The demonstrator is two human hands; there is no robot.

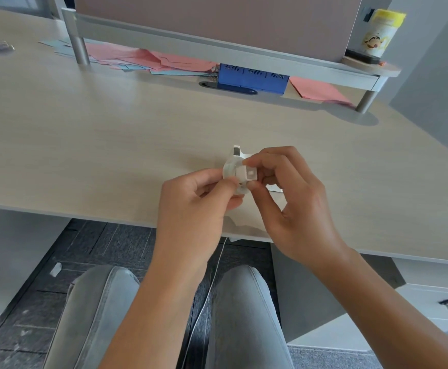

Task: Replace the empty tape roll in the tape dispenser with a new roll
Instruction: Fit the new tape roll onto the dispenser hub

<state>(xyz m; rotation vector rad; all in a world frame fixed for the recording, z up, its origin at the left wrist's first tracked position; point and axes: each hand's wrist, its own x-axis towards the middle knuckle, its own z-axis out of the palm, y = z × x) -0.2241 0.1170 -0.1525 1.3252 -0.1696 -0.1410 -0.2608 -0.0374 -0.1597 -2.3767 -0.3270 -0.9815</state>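
Pink and pale blue paper sheets [148, 58] lie crumpled under the grey shelf at the back; a boxy blue organiser [252, 78] sits beside them; the left hand [199, 201] has its fingers pinched on the small white plastic tape dispenser [237, 169], held just above the pale wood-grain counter [84, 142]; the right hand [292, 193] grips a squarish white piece at its side; a yellow-lidded cylindrical canister [381, 33] stands far right

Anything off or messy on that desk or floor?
A few things. Pink and blue paper sheets lie in a loose, overlapping heap under the shelf riser at the back of the desk. A small white scrap lies on the dark floor by the left knee. Both hands hold the white tape dispenser; no damage visible.
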